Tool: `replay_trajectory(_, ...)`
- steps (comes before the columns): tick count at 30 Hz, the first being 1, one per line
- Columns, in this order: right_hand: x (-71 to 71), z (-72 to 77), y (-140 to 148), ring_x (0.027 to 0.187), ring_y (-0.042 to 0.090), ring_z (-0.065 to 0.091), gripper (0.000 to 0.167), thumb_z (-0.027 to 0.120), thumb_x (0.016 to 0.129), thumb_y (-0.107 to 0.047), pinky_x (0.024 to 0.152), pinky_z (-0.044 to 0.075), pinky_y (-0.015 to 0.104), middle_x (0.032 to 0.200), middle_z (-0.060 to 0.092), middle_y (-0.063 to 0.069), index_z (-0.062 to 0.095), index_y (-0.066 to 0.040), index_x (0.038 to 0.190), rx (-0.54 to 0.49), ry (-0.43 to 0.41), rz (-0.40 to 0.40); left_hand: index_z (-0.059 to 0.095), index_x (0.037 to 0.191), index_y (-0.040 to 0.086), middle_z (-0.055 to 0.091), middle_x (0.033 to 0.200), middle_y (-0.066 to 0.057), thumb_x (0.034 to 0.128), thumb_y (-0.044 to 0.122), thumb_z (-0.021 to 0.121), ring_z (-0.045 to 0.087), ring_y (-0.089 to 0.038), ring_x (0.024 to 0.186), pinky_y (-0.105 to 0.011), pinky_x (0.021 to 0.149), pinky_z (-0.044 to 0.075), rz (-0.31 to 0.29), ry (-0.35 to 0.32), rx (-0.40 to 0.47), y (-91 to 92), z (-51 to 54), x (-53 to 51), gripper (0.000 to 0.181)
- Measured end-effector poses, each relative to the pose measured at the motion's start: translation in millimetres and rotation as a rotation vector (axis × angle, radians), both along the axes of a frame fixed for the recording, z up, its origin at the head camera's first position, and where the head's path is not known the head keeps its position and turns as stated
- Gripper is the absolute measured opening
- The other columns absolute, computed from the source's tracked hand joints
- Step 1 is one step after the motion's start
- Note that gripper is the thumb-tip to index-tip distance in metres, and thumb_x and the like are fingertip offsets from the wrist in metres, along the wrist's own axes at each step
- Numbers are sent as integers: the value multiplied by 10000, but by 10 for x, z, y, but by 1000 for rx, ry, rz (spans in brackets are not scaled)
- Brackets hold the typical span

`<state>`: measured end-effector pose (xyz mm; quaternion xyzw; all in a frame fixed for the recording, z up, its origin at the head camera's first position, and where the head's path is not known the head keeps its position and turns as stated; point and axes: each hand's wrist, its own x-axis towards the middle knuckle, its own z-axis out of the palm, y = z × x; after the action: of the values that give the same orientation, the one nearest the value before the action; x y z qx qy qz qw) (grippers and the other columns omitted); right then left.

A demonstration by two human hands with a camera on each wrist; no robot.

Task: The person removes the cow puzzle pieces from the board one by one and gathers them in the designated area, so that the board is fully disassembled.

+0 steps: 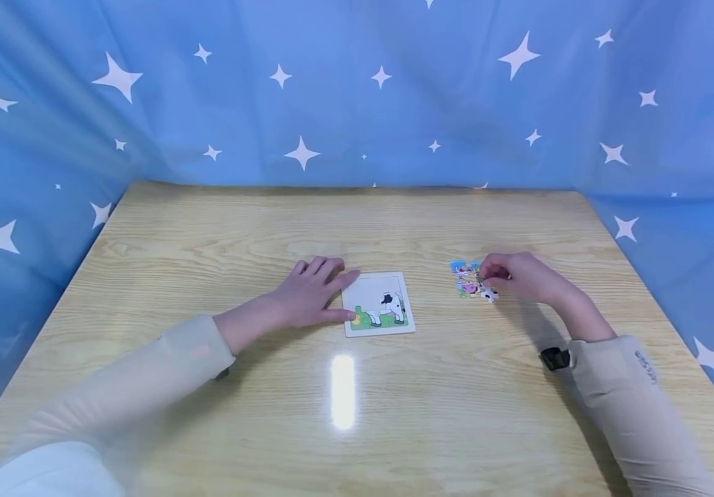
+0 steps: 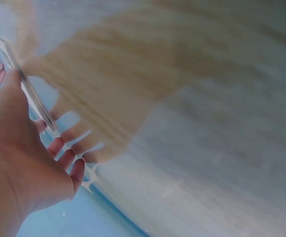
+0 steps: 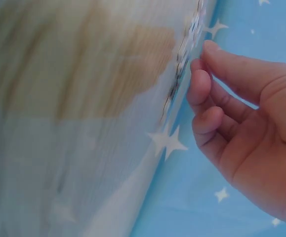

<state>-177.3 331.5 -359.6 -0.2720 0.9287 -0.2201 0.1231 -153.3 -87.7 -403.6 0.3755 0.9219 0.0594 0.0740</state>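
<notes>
A square white-framed puzzle board showing a black-and-white cow on grass lies mid-table, its upper part blank. My left hand rests at its left side, thumb on the lower left corner and forefinger at the upper left. In the left wrist view that hand has its fingers spread along the board's edge. Loose colourful puzzle pieces lie to the right of the board. Over their right side is my right hand, fingers loosely bent. The right wrist view shows no piece between the fingertips.
The wooden table carries a bright light reflection near its front middle. A blue curtain with white stars surrounds the back and sides. A dark band sits on the right wrist by the sleeve.
</notes>
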Motion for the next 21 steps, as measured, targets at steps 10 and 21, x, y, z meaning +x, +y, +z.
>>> replay_trajectory(10,10,-21,-258,731,150,618,86,689,956,23,642,487,276,851,690,-36,680,-53,995,-18,-29,47,248,1647,196,303,1579,-142,1007,656,476,298,-338,1420,-550,1085,304,-6,-7,-1,-20,10,-6,821)
replay_trajectory(21,-6,-37,-509,742,151,631,79,699,949,16,653,506,290,840,678,-30,691,-52,989,-38,-18,118,240,1649,200,299,1585,-142,1003,670,466,293,-339,1429,-552,1091,303,-2,-4,-7,-25,13,-8,831)
